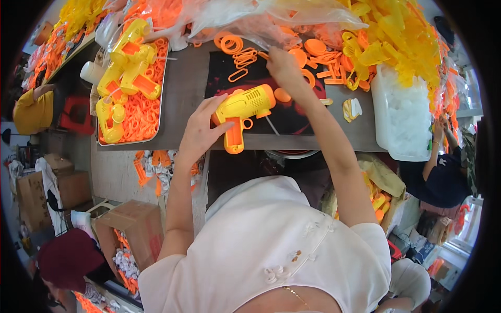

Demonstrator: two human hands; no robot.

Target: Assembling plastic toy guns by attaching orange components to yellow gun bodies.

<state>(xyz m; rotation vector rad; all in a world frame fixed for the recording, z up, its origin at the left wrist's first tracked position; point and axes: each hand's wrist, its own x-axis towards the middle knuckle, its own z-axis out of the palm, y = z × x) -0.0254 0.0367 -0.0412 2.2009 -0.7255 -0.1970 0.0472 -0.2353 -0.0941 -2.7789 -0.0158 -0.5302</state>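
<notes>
My left hand (pixel 201 128) is wrapped round the back of a yellow toy gun (pixel 244 107) with an orange muzzle and an orange-filled handle. The gun lies on its side over a dark mat, muzzle to the right. An orange ring-shaped trigger (pixel 247 123) shows under its body. Farther off, my right hand (pixel 286 70) is closed among loose orange parts, its fingertips beside a small orange piece (pixel 263 55). Whether it grips that piece is hidden. Orange oval loops (pixel 241 61) lie left of it, and orange discs (pixel 298 57) to its right.
At left, a tray (pixel 162 112) holds orange parts and yellow gun bodies. A white tub (pixel 383 112) of translucent pieces stands right, below heaped yellow parts (pixel 396 44). Plastic bags (pixel 224 23) cover the back. Cardboard boxes (pixel 136 224) and other people (pixel 70 258) are around the table.
</notes>
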